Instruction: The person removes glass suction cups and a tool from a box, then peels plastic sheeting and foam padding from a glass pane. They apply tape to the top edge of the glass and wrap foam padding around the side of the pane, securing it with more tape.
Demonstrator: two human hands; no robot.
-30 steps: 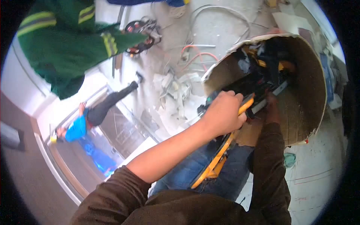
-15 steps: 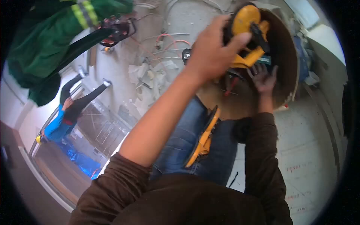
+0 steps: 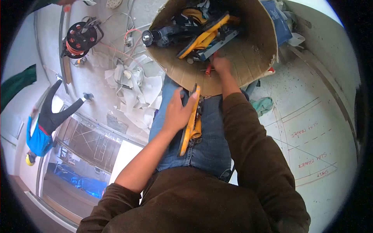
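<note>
"Left hand [image 3: 179, 110] first: what is it doing?"

"It is opening loosely beside the yellow tool [image 3: 187, 136], thumb and fingers standing well apart. It is gripping nothing that shows; whether the thumb is touching the tool cannot be told. That tool is lying along the person's thighs [image 3: 211, 143]."

"And the right hand [image 3: 221, 64]?"

"Reaching inside the cardboard box [image 3: 252, 58], right at a red tool [image 3: 208, 70] near the close rim. Its fingers are hiding, so their grip cannot be told."

"What is good practice here?"

"Working low, probably. A metal bar [image 3: 220, 44] is lying just beyond that hand, with a second yellow tool [image 3: 202, 39] crowding it, so lifting straight up could be snagging. Steadying the lap tool with a light palm would be preventing a slip."
</note>
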